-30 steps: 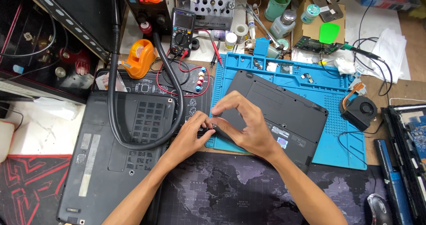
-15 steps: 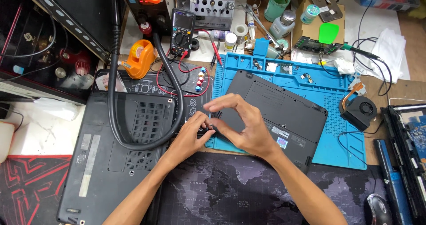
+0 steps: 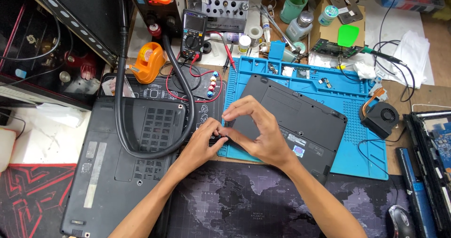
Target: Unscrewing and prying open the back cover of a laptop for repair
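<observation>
A black laptop base (image 3: 300, 120) lies on a blue mat (image 3: 357, 158), near an orange tape dispenser (image 3: 149, 62).

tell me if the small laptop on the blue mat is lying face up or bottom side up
Bottom side up. The small laptop on the blue mat shows its dark underside with panel seams and stickers; both hands, left hand and right hand, grip its left edge.

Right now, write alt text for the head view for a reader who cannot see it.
Two bare hands, left hand and right hand, meet at the left edge of a dark laptop base lying on a blue repair mat. A second laptop base, multimeter and loose cooling fan lie around it.
</observation>
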